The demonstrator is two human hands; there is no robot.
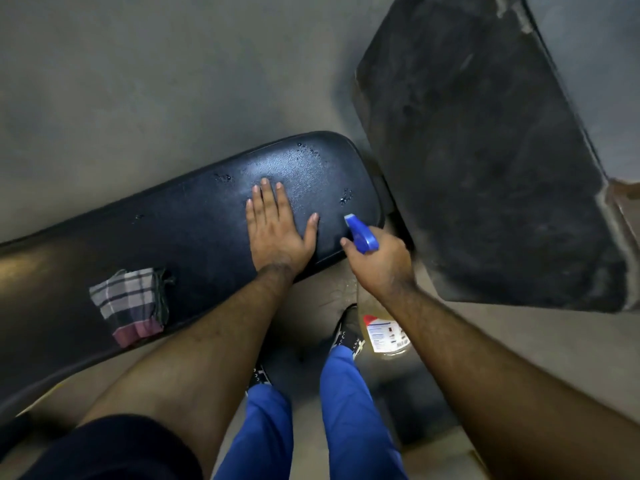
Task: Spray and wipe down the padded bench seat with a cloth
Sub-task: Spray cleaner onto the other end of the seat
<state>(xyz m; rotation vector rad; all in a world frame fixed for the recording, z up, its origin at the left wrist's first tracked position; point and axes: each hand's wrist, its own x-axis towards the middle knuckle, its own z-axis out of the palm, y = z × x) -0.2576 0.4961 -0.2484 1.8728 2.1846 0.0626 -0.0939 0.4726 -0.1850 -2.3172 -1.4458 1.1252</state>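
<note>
Left hand (277,230) flat, open on the bench seat (194,233); right hand (377,261) grips the spray bottle (362,233). I see droplets on the pad — spraying underway. Cloth (130,304) lies untouched — wiping's left.

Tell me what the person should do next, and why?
Probably move the left hand over to pick up the checked cloth lying folded on the bench seat. Droplets already sit on the pad near that flat, empty hand, and the right hand holds the spray bottle, so wiping looks due.
</note>
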